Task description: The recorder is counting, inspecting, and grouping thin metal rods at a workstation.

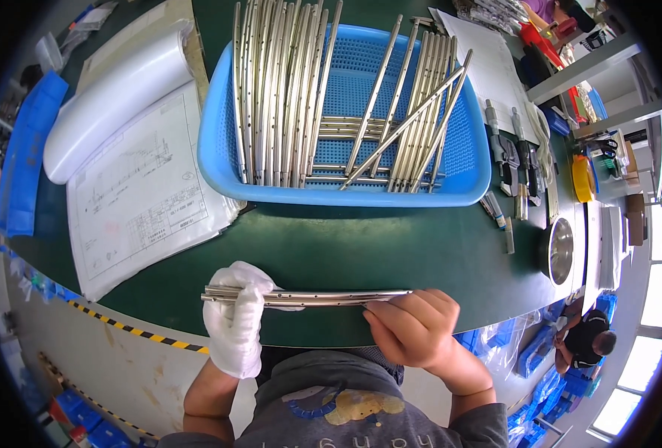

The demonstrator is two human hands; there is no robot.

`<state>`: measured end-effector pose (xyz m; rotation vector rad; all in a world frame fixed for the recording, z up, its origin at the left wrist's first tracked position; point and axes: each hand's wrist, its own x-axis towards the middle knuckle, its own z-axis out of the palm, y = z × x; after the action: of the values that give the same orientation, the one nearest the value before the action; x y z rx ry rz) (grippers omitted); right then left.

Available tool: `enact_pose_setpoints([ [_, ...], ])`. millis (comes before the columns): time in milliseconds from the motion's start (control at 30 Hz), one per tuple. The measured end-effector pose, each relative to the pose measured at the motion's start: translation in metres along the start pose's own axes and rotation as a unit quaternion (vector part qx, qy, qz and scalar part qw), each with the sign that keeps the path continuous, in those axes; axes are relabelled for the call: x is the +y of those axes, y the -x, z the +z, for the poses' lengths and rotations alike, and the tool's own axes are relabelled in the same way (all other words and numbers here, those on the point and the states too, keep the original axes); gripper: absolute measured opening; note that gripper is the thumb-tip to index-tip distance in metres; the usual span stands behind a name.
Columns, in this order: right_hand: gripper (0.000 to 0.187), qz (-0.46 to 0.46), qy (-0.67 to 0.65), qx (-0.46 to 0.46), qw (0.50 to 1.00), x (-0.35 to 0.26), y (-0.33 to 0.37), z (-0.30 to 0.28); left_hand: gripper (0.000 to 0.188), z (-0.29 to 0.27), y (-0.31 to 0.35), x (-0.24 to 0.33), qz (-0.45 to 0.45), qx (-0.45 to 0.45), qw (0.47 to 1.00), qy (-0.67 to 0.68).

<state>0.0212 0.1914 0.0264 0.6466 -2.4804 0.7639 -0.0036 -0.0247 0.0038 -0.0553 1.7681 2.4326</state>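
My left hand [235, 317], in a white glove, is closed around a small bundle of silvery metal tubes [316, 299] with small holes along them. The bundle lies crosswise above the table's near edge. At its right end my bare right hand [417, 325] is closed, thumb and fingers pinching the tubes. How many tubes there are cannot be told. Beyond my hands stands a blue plastic basket [331, 197], full of similar metal tubes [279, 97]. Many lean upright on its left and right sides, and others lie flat across the bottom.
Technical drawings [140, 201] lie left of the basket, beside a blue bin [28, 157]. On the right are calipers [506, 160], a marker pen [509, 235], a round metal bowl [560, 250] and yellow tape [583, 179]. Another person [589, 336] sits at the far right.
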Motion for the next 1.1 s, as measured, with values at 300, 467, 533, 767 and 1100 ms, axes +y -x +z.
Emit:
enact_pose_setpoints([
  [300, 0.015, 0.018, -0.040, 0.040, 0.998, -0.002, -0.003, -0.006, 0.007, 0.000, 0.001, 0.001, 0.012, -0.007, 1.000, -0.009],
  [467, 0.016, 0.010, -0.037, 0.043, 0.998, 0.001, -0.004, 0.004, 0.006, 0.000, 0.000, 0.003, -0.002, -0.007, 1.000, -0.002],
  [533, 0.015, 0.017, -0.042, 0.049, 0.998, 0.002, -0.003, 0.004, 0.006, 0.000, -0.001, 0.003, 0.005, -0.013, 1.000, -0.015],
  [767, 0.015, -0.001, -0.019, 0.027, 0.999, -0.002, -0.007, 0.000, 0.006, 0.002, -0.001, 0.002, -0.004, -0.008, 1.000, -0.001],
  [1100, 0.013, 0.005, -0.009, -0.011, 1.000, -0.007, -0.013, -0.006, 0.006, 0.000, 0.000, 0.002, -0.002, -0.013, 1.000, 0.000],
])
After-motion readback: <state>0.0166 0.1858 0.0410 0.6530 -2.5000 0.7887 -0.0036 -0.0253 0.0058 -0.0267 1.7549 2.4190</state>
